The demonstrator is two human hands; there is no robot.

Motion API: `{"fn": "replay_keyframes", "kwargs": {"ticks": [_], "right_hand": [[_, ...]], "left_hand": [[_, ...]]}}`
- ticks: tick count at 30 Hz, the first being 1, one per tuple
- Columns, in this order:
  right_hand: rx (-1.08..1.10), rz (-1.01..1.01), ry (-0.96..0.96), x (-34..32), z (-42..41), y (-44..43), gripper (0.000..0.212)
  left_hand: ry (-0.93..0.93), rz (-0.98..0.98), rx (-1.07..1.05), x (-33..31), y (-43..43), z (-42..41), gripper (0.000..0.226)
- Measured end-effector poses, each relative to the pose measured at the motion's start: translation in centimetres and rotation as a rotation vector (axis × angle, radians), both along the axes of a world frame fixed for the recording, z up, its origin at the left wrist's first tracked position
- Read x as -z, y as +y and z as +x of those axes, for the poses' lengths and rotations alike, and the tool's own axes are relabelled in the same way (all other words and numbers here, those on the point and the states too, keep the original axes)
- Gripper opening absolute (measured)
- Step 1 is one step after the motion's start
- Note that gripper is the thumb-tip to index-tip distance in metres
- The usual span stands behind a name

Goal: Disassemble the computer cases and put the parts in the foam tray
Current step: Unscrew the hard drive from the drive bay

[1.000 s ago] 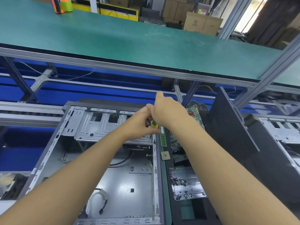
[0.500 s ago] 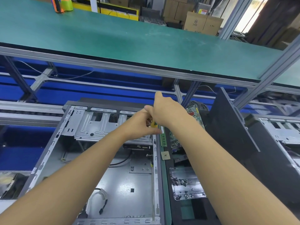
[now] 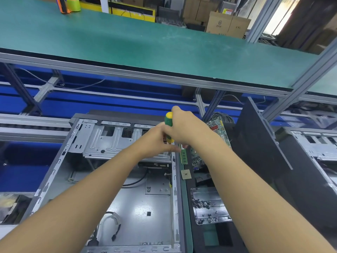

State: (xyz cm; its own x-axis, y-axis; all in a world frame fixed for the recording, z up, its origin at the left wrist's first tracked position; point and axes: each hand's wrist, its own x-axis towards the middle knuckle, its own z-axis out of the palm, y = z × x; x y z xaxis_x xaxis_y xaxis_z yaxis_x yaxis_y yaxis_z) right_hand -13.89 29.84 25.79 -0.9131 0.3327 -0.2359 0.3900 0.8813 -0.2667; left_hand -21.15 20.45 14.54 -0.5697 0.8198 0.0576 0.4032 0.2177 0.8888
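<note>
I judge over halfway: case (image 3: 142,216) open, nearly bare, cables and drive cage (image 3: 109,143) left | board (image 3: 217,128) and screws (image 3: 202,205) lie in foam tray (image 3: 223,236) beside it | right hand (image 3: 186,128) grip wraps screwdriver (image 3: 168,120) at cage | left hand (image 3: 155,141) right by it, I cannot tell its grip

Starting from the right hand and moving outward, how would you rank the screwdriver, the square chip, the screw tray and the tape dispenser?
1. screwdriver, gripped in the right hand itself.
2. square chip, just below the hand.
3. screw tray, lower still, nearer the person.
4. tape dispenser, far left on the upper shelf.
</note>
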Motion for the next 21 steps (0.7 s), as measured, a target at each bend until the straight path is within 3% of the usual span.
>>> {"fn": "replay_keyframes", "kwargs": {"ticks": [5, 8, 17, 21], "right_hand": [[-0.007, -0.178, 0.001, -0.2, 0.2, 0.5, 0.024], [0.028, -0.218, 0.043, -0.1, 0.4, 1.0, 0.019], [0.082, -0.283, 0.115, -0.6, 0.8, 2.1, 0.019], [0.098, -0.297, 0.147, -1.0, 1.4, 2.5, 0.022]], "left_hand": [[0.154, -0.198, -0.076, 1.9, -2.0, -0.9, 0.030], [0.224, -0.326, -0.036, 3.0, -1.9, -0.5, 0.016], [0.366, -0.393, -0.098, 3.9, 0.1, 0.5, 0.015], [0.532, -0.469, -0.066, 3.4, 0.7, 0.8, 0.017]]}}
